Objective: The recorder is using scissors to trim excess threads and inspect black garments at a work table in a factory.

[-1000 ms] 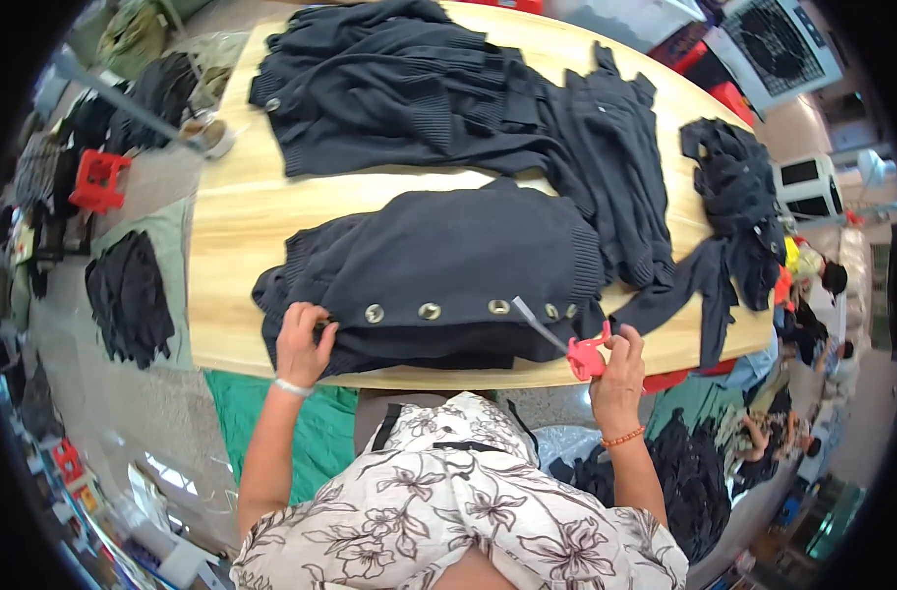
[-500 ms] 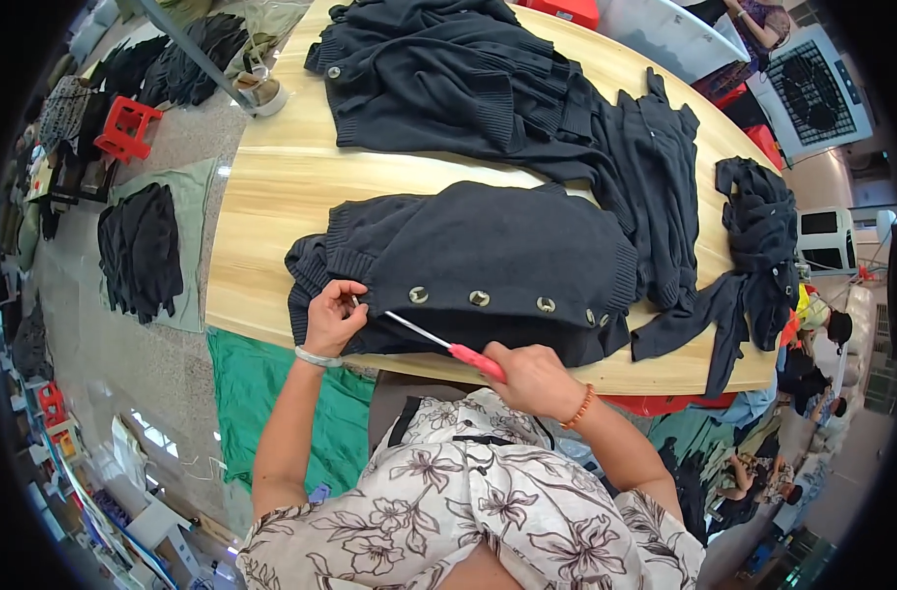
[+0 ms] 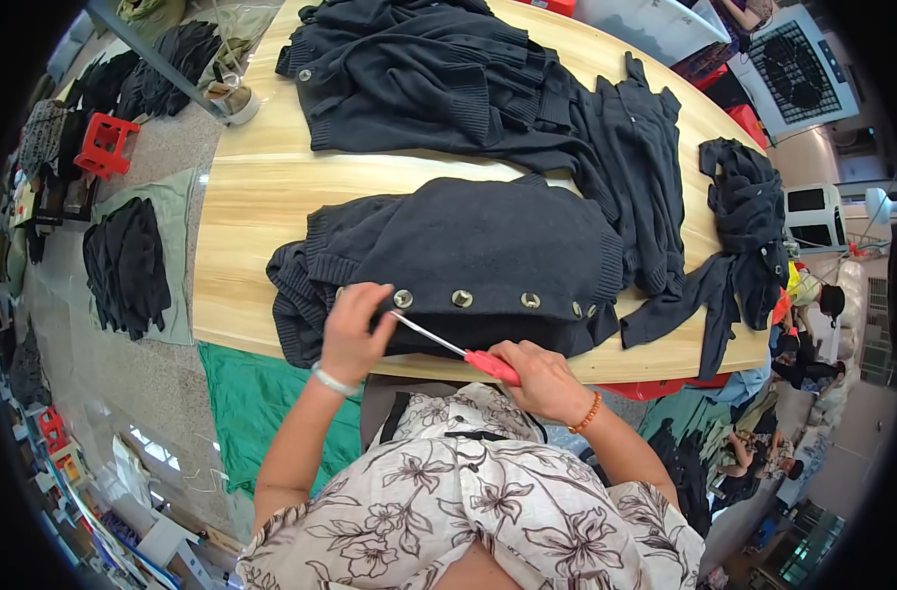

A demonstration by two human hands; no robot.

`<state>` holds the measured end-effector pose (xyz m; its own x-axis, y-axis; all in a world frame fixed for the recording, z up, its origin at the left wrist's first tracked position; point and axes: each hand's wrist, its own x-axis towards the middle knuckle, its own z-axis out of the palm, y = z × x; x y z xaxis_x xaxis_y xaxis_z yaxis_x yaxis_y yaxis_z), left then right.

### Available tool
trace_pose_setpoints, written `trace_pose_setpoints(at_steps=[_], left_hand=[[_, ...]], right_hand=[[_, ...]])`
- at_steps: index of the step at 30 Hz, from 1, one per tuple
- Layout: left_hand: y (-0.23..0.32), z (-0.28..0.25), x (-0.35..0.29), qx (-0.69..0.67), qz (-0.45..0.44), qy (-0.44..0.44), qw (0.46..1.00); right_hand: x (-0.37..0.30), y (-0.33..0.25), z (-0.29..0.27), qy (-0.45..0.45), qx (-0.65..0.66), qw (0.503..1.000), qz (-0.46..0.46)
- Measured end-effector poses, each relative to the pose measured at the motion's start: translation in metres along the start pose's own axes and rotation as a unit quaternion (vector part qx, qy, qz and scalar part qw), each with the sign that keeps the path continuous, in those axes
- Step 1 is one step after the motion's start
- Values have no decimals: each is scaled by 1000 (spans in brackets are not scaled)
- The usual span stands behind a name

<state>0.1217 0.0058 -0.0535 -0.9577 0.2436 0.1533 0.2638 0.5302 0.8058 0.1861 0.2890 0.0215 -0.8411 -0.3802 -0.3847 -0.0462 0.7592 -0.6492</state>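
A dark knitted cardigan [image 3: 488,241] lies folded on the table, a row of shiny round buttons [image 3: 462,298] along its near edge. At that edge, by the leftmost button, my left hand [image 3: 355,334] is closed, dark fabric showing between thumb and fingers. My right hand [image 3: 547,379] grips the red handle of a tool with a thin metal shaft [image 3: 434,337]. The shaft slants up and left, its tip beside my left fingers. What kind of tip it has is too small to tell.
More dark knitwear [image 3: 419,88] is heaped across the far side of the wooden table [image 3: 242,246]. Another bundle [image 3: 748,211] sits at the right end. On the floor at left are a red stool [image 3: 106,145] and a dark clothes pile [image 3: 127,265]. A pale bin [image 3: 655,34] stands beyond.
My left hand has moved right along the cardigan edge, closer to the leftmost button. The tool has shifted slightly right with my right hand. The whole view has moved a little.
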Motion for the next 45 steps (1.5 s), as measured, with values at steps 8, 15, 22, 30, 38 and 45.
trace_pose_setpoints(at_steps=[8, 15, 22, 30, 38, 45], left_hand=[[-17, 33, 18, 21, -51, -137, 989], [-26, 25, 25, -49, -93, -185, 977], [-36, 18, 23, -162, -112, -210, 958], [43, 39, 29, 66, 98, -41, 992], [34, 71, 40, -21, 28, -182, 983], [7, 58, 49, -203, -94, -277, 935]], right_hand=[[-16, 12, -14, -12, -72, 996, 53], [-11, 11, -6, -83, -55, 995, 23], [-4, -1, -7, -135, -39, 989, 51], [-48, 15, -28, 38, -2, 996, 81], [-73, 34, -30, 19, -48, 989, 138], [-57, 29, -22, -30, 9, 995, 96]])
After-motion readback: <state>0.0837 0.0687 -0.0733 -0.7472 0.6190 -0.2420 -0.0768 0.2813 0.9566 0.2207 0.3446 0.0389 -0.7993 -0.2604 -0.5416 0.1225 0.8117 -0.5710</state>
